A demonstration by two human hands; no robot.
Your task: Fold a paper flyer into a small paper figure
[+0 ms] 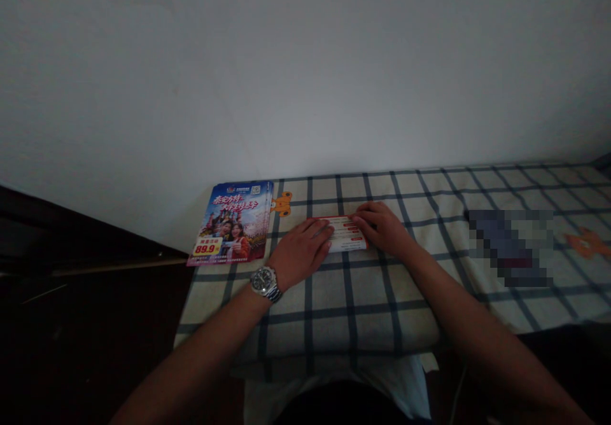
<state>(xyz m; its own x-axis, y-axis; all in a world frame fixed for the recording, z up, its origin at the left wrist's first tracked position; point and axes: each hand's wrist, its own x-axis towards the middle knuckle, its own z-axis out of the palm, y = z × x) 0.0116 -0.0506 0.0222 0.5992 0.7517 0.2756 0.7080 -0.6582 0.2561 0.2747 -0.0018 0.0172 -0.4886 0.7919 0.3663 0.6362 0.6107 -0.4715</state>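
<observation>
Hands both on one small leaflet (347, 240), set apart from each other: left hand (301, 250) spread low over its left part, fingers extended; right hand (384, 229) at its upper right corner, fingers bent, can't tell if it pinches the paper or just presses. Leaflet lies on the middle of the desk (305, 333), wider than tall, white paper with red bars and red along the top edge, small print unreadable. Desk runs along a plain wall (305, 81), greyish, smooth, a few faint marks, room dim. Desk cover is a checked cloth (329, 294), off-white with dark blue-grey lines, soft, slightly wrinkled toward the right, folding down over the front edge. Orange bear print (282, 204) on the cloth near the wall, another orange print (587, 242) far right. Left end of desk: stack of flyers (233, 218), glossy-looking, rectangular, edges slightly fanned on the right side, blue top, pink lower edge, yellow price box reading 89.9. Metal watch (265, 281) on left wrist, round dark dial, link band. Right of the right forearm, a pixelated dark patch (513, 247), contents can't be told. Very dark area (86, 329) left of desk. White fabric (396, 383) below front edge.
</observation>
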